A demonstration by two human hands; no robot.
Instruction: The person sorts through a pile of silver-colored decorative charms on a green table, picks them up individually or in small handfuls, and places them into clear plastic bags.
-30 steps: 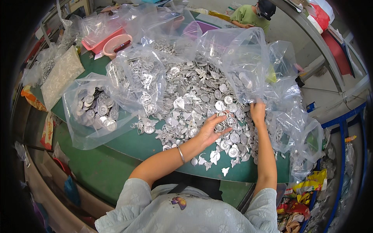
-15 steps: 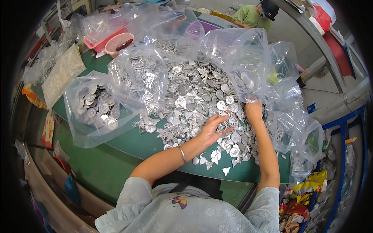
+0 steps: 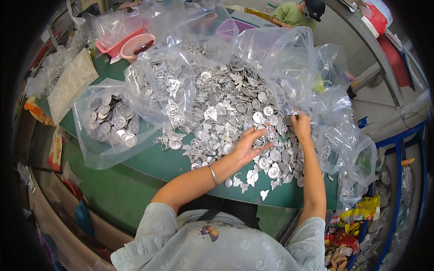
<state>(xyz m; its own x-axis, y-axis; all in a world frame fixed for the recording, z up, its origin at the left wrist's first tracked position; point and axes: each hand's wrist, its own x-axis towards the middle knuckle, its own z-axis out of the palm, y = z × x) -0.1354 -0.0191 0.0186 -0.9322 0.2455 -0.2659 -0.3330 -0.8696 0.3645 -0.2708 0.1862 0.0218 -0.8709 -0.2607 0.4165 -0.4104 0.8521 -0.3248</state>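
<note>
A broad heap of silver-coloured metal pieces (image 3: 221, 106), round discs, leaf shapes and openwork rings, covers the middle of the green table (image 3: 153, 169). At its near side my left hand (image 3: 247, 147) is closed around a few round openwork metal pieces (image 3: 260, 141), thumb and fingers curled about them. To the right, my right hand (image 3: 302, 127) has its fingertips pinched together over the heap's right edge, beside a clear plastic bag (image 3: 289, 58). What those fingertips hold, if anything, is too small to tell.
An open clear bag of round discs (image 3: 115, 119) stands at left, another bag of openwork pieces (image 3: 169, 97) beside it. Pink baskets (image 3: 135, 45) lie at the far left. More clear bags (image 3: 332, 108) crowd the right. A person in green (image 3: 289, 16) is at the back.
My right hand has shifted slightly right, and its fingertips have come up from among the pieces into a pinch. My left hand stays nearly in place with the openwork pieces.
</note>
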